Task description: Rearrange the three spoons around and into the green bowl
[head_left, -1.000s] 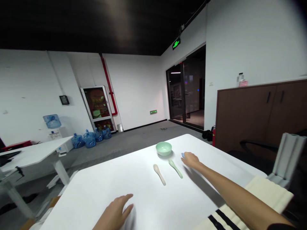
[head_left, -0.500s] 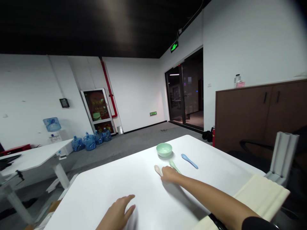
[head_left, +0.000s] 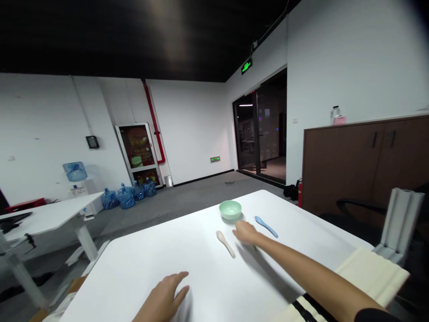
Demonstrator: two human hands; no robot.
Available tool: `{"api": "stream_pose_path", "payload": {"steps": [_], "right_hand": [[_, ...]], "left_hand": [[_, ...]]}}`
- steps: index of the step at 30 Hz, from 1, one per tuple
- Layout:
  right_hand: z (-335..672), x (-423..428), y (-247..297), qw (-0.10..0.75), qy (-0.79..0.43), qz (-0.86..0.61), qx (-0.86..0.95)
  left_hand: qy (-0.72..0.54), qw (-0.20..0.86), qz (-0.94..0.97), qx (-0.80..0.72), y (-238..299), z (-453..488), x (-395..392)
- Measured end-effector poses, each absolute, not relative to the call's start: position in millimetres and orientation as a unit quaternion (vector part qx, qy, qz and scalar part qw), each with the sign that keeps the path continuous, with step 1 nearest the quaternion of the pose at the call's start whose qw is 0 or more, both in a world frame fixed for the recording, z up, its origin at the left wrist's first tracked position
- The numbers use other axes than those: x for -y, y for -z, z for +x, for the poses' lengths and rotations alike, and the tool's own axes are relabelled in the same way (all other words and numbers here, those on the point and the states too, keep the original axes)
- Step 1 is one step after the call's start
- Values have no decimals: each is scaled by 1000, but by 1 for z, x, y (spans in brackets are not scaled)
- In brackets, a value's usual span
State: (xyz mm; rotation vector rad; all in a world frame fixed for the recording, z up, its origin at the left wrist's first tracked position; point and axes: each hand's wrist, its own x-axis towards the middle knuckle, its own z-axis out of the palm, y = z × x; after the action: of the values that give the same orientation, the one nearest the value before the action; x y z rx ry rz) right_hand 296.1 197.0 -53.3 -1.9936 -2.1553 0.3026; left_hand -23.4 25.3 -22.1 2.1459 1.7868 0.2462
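The right hand point(head_left: 246, 232) is sitting between the beige spoon point(head_left: 225, 243) and blue spoon point(head_left: 266, 226) — both slanting parallel, near the green bowl point(head_left: 230, 209) — fingers point(head_left: 238, 229) curling onto the tabletop point(head_left: 201, 273); whether they're gripping anything, I cannot tell.

The desk point(head_left: 208, 277) is plain white. The bowl point(head_left: 230, 209) is mint green. The beige spoon point(head_left: 225, 243) is pale, almost cream; the blue spoon point(head_left: 266, 226) is light sky blue. The striped cloth point(head_left: 303, 311), perhaps a sleeve, shows black bands on white. The cabinet point(head_left: 362, 161) is dark brown, the water jugs point(head_left: 126, 198) blue.
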Motion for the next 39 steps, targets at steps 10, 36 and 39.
{"api": "stream_pose_path", "payload": {"steps": [10, 36, 39], "right_hand": [[423, -205, 76, 71, -65, -789, 607], [437, -213, 95, 79, -117, -805, 577], [436, -213, 93, 75, -113, -805, 577]], "left_hand": [[-86, 167, 759, -624, 27, -22, -27], [-89, 178, 749, -632, 22, -23, -26], [-87, 176, 748, -634, 21, -23, -25]]}}
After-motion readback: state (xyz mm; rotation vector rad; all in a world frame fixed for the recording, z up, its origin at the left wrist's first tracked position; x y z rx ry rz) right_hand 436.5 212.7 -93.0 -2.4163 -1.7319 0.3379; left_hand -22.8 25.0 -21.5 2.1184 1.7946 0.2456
